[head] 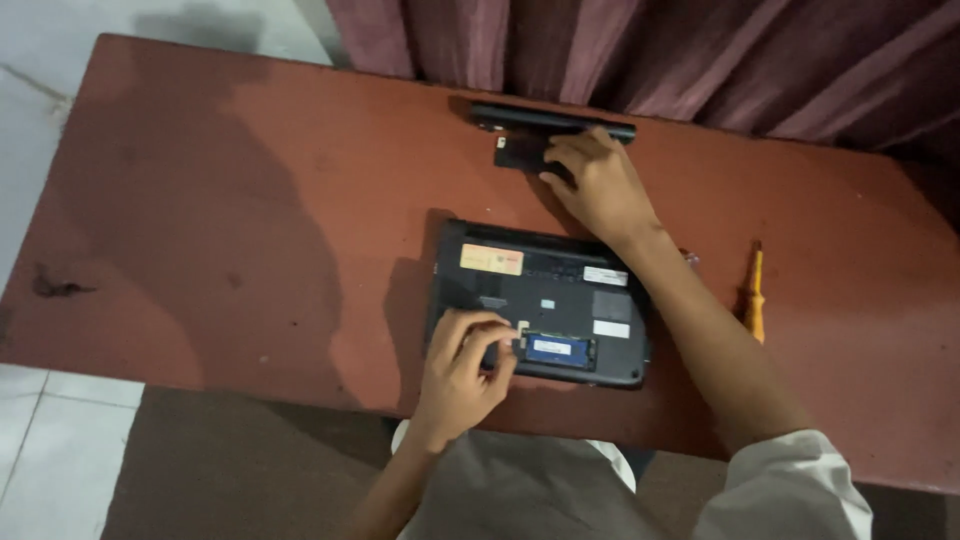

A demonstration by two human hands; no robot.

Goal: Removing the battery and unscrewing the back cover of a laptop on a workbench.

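Yellow screwdriver (757, 293) beside upturned laptop (545, 300)

Laptop in the middle of the table

The laptop (540, 300) lies on the table (200, 220) at frame centre; the battery (550, 120) lies above it near the curtain (650, 50), and the screwdriver (757, 290) lies to its right.

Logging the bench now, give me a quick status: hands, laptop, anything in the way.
Left hand on upturned laptop beside blue memory module. Right hand on small black cover. Screwdriver lies clear.
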